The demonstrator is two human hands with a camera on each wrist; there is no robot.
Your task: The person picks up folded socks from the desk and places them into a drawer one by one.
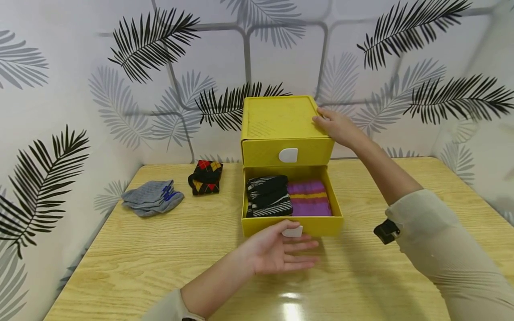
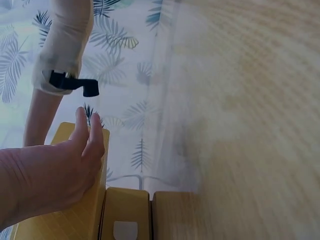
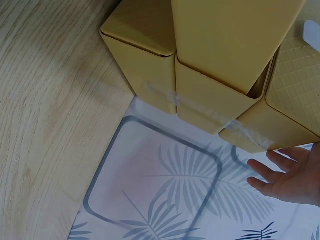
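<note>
A yellow drawer box (image 1: 281, 117) stands near the back of the table, an open drawer (image 1: 333, 226) sticking out beneath its upper drawer. Black-and-white socks (image 1: 268, 196) lie folded in the drawer's left half, a folded purple striped piece (image 1: 310, 206) in its right. My left hand (image 1: 277, 252) is at the drawer's front, thumb by the rim and white pull (image 1: 293, 232), fingers stretched out below. At the box's upper right edge my right hand (image 1: 339, 127) rests, its fingers (image 3: 265, 175) extended in the right wrist view.
Left of the box lie folded grey socks (image 1: 152, 197) and black socks (image 1: 206, 177) with red and yellow diamonds. A leaf-patterned wall (image 1: 289, 53) rises right behind the table (image 1: 140, 258). The upper drawer with its white pull (image 1: 288, 155) is closed.
</note>
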